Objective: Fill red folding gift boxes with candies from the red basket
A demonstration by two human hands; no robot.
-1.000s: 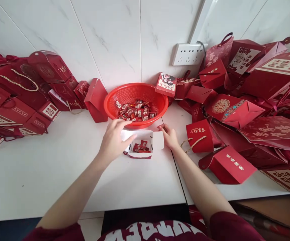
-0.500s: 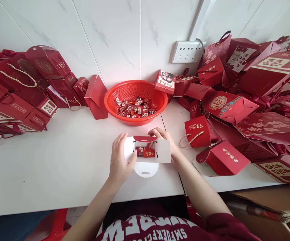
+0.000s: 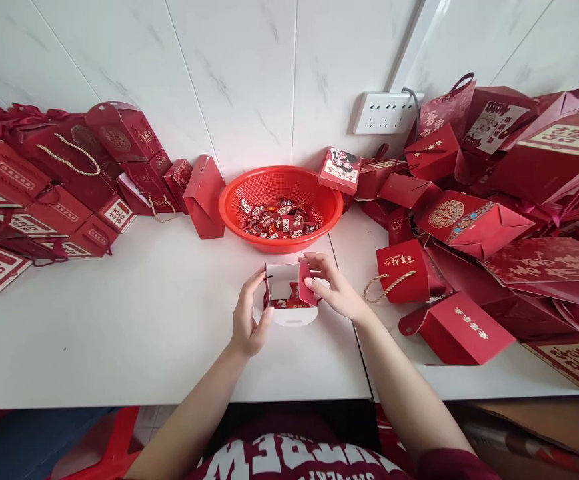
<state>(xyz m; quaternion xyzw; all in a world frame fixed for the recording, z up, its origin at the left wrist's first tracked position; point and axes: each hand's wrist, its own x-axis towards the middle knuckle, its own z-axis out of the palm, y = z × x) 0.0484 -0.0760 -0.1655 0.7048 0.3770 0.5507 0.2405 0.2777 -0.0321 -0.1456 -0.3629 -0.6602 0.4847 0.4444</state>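
A small gift box (image 3: 283,275), white inside and red outside, stands on the table between my hands with its top open. Red-wrapped candies (image 3: 292,301) lie inside it. My left hand (image 3: 251,320) grips the box's left side, thumb at the near edge. On the other side my right hand (image 3: 337,290) pinches the red right flap (image 3: 305,280), which is folded up and tilted inward. A white rounded flap (image 3: 297,319) lies out toward me at the front.
A red plastic basket (image 3: 282,243) with many wrapped candies stands behind the box, against the tiled wall. Red gift boxes (image 3: 59,207) are stacked at the left; a loose heap of red boxes (image 3: 469,213) covers the right. A power socket (image 3: 385,113) is on the wall.
The box's side flaps, spread outward before, now stand up. My right hand has moved from the far right corner onto the right flap. The whole view has shifted slightly.
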